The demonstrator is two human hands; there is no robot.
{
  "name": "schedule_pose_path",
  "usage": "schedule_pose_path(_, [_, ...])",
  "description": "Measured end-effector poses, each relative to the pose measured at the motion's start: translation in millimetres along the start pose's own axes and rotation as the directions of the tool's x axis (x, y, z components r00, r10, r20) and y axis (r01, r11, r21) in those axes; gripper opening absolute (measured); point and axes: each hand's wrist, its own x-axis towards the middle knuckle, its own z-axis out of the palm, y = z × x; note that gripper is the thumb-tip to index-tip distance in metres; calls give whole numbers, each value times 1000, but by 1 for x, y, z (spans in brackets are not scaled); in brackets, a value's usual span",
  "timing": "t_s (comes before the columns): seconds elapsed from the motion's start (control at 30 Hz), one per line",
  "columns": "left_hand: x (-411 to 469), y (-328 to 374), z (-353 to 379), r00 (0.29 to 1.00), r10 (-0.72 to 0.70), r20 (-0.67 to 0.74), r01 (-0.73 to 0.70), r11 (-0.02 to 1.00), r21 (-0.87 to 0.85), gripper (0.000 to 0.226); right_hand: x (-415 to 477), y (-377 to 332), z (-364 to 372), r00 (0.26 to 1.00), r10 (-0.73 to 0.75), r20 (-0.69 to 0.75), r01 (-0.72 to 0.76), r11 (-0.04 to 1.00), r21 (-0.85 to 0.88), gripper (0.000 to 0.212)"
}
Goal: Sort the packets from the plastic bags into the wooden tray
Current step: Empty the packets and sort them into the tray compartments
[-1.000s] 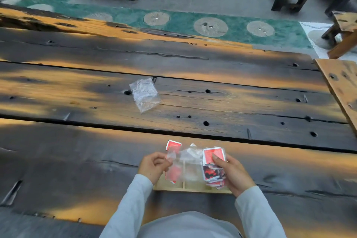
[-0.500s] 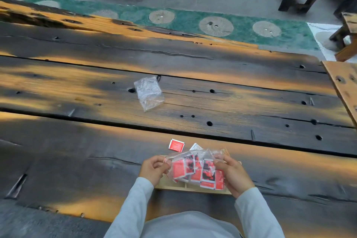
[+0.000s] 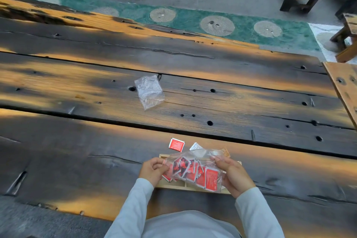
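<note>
Low centre of frame: we now hold the filled plastic bag (image 3: 193,168) flatter and lower over the wooden tray (image 3: 204,189) than a second ago, left hand (image 3: 152,170) and right hand (image 3: 234,177) fingers pinching its ends; emptying looks imminent. We count two bags, one empty bag (image 3: 149,91) mid-surface, and three loose packets (image 3: 176,144) beyond the tray.

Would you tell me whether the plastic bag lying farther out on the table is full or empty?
Empty: the crumpled clear bag shows only wood through it.

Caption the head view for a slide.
Both hands, left hand and right hand, hold a clear bag of red packets over the wooden tray.
</note>
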Motion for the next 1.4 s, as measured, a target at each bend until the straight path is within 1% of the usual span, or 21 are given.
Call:
schedule_pose_path(0.17, [0,-2,1,1000,-6,11,6,1000,-13,8,3,1,-3,1000,22,-12,-22,1000,1,23])
schedule_pose_path(0.3, [0,-3,0,1000,-3,10,3,1000,-14,8,7,2,-4,998,-19,-63,15,998,-64,21])
schedule_pose_path(0.33, [0,-2,1,1000,3,10,-3,1000,-9,8,7,3,-4,997,-22,-73,19,999,-51,21])
schedule_pose_path(0.47, [-1,-2,1,1000,20,-6,-20,1000,0,3,8,2,-4,997,-22,-70,16,996,-83,21])
schedule_pose_path(0.53, [-1,-3,0,1000,18,-12,-18,1000,-3,2,8,2,-5,998,-2,-67,-1,999,-46,20])
schedule_pose_path(0.63, [-1,-4,-1,1000,12,-20,-12,1000,3,5,8,4,-5,998,-13,-68,9,998,-67,20])
schedule_pose_path(0.73, [0,-4,-1,1000,-7,-22,7,1000,-10,5,8,4,-4,997,-13,-70,10,999,-38,19])
schedule_pose_path(0.8, [0,-5,-1,1000,-13,-16,13,1000,-26,9,10,3,-4,997,-19,-69,16,999,-45,20])
schedule_pose_path(0.87, [-1,-4,-1,1000,-6,-16,6,1000,-12,10,8,0,-2,998,-17,-53,16,999,-28,18])
schedule_pose_path(0.97, [-1,-4,-2,1000,-8,-16,8,1000,-12,8,7,-2,1,998,-40,-46,37,998,-59,18])
schedule_pose_path(1.03, [0,-6,-3,1000,-15,-19,14,1000,-22,8,5,-2,3,999,-42,-18,41,998,-47,18])
schedule_pose_path(1.17, [0,-9,-4,1000,-27,-16,26,998,-54,7,5,-2,4,997,-77,-27,73,991,-111,17])
schedule_pose_path(1.3, [-1,-9,-4,1000,-22,-16,21,998,-51,7,4,-4,6,997,-72,-24,70,996,-55,15])
schedule_pose_path(1.4, [-1,-8,-4,1000,-19,-19,17,998,-66,7,7,-3,6,998,-56,-10,56,998,-16,18])
